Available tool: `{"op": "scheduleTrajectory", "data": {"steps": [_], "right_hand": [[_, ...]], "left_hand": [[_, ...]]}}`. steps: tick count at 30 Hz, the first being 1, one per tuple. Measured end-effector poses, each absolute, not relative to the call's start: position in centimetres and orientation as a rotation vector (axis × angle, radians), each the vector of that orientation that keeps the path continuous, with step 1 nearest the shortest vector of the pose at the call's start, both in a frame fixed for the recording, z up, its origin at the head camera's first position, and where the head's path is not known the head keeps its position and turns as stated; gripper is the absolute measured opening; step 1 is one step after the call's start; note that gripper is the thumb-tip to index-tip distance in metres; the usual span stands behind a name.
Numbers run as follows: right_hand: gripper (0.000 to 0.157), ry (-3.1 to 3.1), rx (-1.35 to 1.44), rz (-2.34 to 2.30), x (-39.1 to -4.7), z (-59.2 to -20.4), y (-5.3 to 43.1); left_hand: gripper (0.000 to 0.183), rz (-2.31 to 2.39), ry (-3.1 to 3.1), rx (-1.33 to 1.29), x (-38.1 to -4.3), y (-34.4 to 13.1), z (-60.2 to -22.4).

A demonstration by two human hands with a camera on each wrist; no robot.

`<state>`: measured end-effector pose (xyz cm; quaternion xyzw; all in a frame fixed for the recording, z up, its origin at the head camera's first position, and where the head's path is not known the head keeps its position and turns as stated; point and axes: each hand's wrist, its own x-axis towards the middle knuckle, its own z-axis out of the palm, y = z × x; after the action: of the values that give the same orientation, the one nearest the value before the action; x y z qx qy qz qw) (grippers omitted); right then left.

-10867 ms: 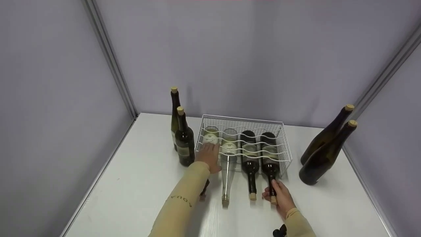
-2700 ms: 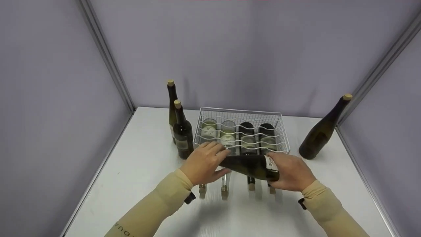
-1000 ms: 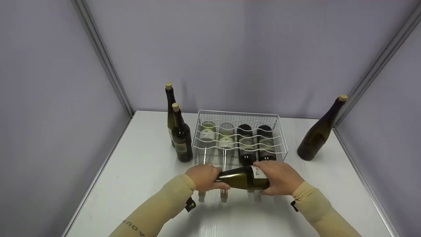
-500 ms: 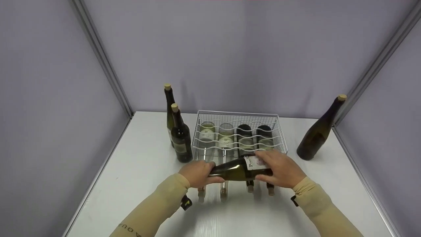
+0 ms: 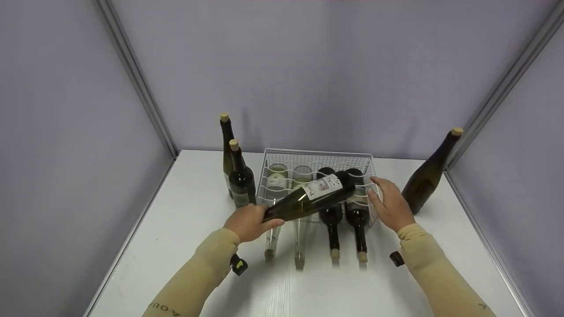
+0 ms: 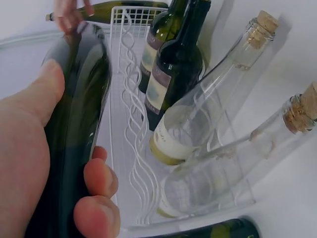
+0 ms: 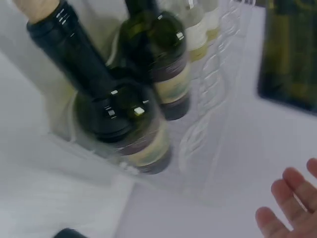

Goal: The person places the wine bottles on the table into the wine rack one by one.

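Note:
My left hand (image 5: 249,223) grips the neck end of a dark green wine bottle (image 5: 322,189) with a white label. Slanted above the white wire rack (image 5: 319,152), this bottle points its base to the back right. Its neck is mostly hidden in the hand; the left wrist view shows thumb and fingers curled round the dark glass (image 6: 74,119). Apart from the bottle, my right hand (image 5: 391,204) is held with fingers extended, by the rack's right side. Two clear bottles (image 5: 299,233) and two dark bottles (image 5: 360,218) lie in the rack, corked necks toward me.
Two dark corked bottles (image 5: 241,182) stand left of the rack, one partly behind the other. Another dark green bottle (image 5: 425,182) stands to the right, partly behind my right hand. Pale walls (image 5: 304,79) enclose the white table (image 5: 176,246) at back and sides.
One of two bottles at the right was picked up earlier. Since half a second ago, its base has swung toward the back over the rack. My right hand has let go and moved right.

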<state>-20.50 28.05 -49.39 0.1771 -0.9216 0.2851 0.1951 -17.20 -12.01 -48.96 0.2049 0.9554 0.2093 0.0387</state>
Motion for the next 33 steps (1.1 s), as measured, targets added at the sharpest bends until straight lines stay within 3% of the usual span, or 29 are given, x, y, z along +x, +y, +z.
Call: {"op": "scheduleTrajectory", "data": {"steps": [5,15,33], "right_hand": [[0.048,-2.662,0.326,0.821,-22.7,-50.4,28.6],[0.073,-2.946,0.128,0.810,-25.2,-51.2,28.1],[0.080,-3.160,-0.045,0.592,-26.8,-52.4,26.8]], "left_hand": [[0.052,0.816,2.927,0.478,-17.4,-12.6,-49.2],[0.048,1.044,2.916,0.266,-17.9,-13.0,-50.2],[0.054,1.518,2.575,-0.014,-17.5,-12.0,-51.4]]}}
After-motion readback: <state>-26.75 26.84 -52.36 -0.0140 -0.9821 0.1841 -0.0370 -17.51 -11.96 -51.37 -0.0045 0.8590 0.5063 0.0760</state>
